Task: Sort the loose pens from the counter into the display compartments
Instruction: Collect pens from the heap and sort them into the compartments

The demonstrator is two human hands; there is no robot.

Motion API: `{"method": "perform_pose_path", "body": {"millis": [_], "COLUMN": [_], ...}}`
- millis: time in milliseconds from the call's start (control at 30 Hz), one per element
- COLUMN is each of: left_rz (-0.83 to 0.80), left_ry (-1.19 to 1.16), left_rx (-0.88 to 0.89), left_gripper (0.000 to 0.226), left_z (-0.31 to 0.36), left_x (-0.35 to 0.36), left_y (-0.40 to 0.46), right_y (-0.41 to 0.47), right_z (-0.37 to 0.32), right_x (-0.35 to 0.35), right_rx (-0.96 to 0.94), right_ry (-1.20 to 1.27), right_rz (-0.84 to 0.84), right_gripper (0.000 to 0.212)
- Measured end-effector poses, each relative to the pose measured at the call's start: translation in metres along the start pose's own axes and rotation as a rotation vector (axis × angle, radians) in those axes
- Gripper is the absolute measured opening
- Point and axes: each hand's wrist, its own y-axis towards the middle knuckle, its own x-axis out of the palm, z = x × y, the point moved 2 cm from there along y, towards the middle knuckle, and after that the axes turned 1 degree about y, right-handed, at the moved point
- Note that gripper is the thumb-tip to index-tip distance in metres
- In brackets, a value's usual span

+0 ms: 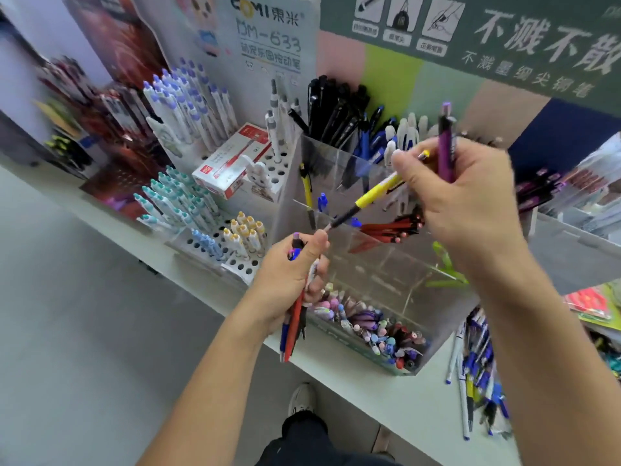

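— What are the hands holding?
— The left hand (289, 274) is gripping a bundle of pens (294, 324); the right hand (460, 193) is clutching a purple pen (446, 146) and a yellow pen (373, 193) above the clear acrylic display (396, 264).
— Anything lying nearby?
— Loose pens (477, 381) are lying on the white counter (369, 391), right of the display.

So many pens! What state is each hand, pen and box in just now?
left hand: grips a bundle of pens, pinches the yellow pen's tip
right hand: holds the purple pen upright and the yellow pen
yellow pen: slanted, spanning both hands
purple pen: upright
clear display box: partly filled
loose pens: lying on the counter
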Motion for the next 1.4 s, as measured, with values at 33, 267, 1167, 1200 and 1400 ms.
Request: {"method": "perform_pose_path", "body": {"millis": [33, 267, 1167, 1200, 1400], "left_rz": [0.059, 0.134, -0.337, -0.340, -0.387], "left_ry": [-0.084, -0.493, 0.430, 0.448, 0.524], "left_rx": [-0.047, -0.203, -0.037, -0.025, -0.027], "left_gripper": [0.034, 0.018, 0.061, 0.062, 0.071], "left_z": [-0.004, -0.028, -0.005, -0.006, -0.021], "left_x": [-0.010, -0.037, 0.063, 0.065, 0.070], "left_y": [0.001, 0.000, -0.024, -0.024, -0.025], "right_y": [0.008, 0.056, -0.077, -0.078, -0.074], "right_z": [-0.009, 0.001, 0.047, 0.044, 0.050], "right_x": [-0.001, 0.082, -0.052, -0.050, -0.033], "right_rx": [-0.095, -0.249, 0.294, 0.259, 0.362], "right_ry": [-0.022, -0.447, 0.100, 0.012, -0.094], "right_rz": [0.087, -0.087, -0.323, -0.331, -0.491], "right_gripper": [0.017, 0.018, 0.011, 0.012, 0.010]}}
